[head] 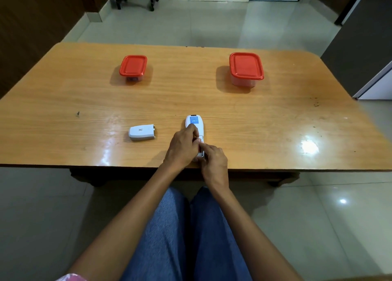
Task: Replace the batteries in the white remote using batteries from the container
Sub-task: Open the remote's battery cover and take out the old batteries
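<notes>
- Right hand [214, 160] at the near table edge, fingers curled, fingertips pressed into the open battery bay at the near end of the white remote [195, 125]. Whether it pinches a cell or only pries at one: cannot tell, the fingers hide the bay.
- Left hand [184, 148] laid over the remote's middle, fingers bent and clamping the body down against the table [275, 119].
- Remote lies face down, blue label up, long axis pointing away from the person. Judged light, rigid plastic, smooth-shelled; likely to skate on the glossy top unless pinned. Best held by the long sides, mid-body.
- Cells judged small, round, slippery; lift from the spring end.
- Battery cover [141, 133] is off, lying left of the remote, apart from it. Thin with small tabs; handle by the edges.
- Far side: two red-lidded containers, left container [133, 67] and right container [246, 67], both closed, well apart. Something dark shows through the left one's wall.
</notes>
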